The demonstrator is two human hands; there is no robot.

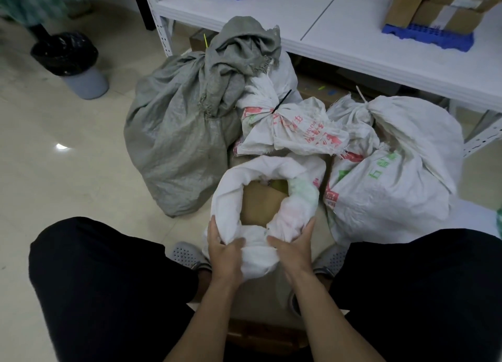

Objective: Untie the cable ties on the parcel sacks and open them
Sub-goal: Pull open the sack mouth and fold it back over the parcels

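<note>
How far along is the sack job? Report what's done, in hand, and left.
Done: the nearest white sack is open, a cardboard box showing inside. In hand: left hand and right hand grip its rolled rim. Left: the white sack with the black cable tie, the white sack on the right and the grey sack still look tied.

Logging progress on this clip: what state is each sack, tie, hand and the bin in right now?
Near white sack: open, rim rolled down, cardboard box visible inside.
Left hand: grips the rolled rim.
Right hand: grips the rolled rim.
Red-printed sack: closed by a black cable tie.
Green-printed sack: neck tied shut.
Grey sack: neck bunched, yellow tie.
Bin: lined, uncovered.
</note>
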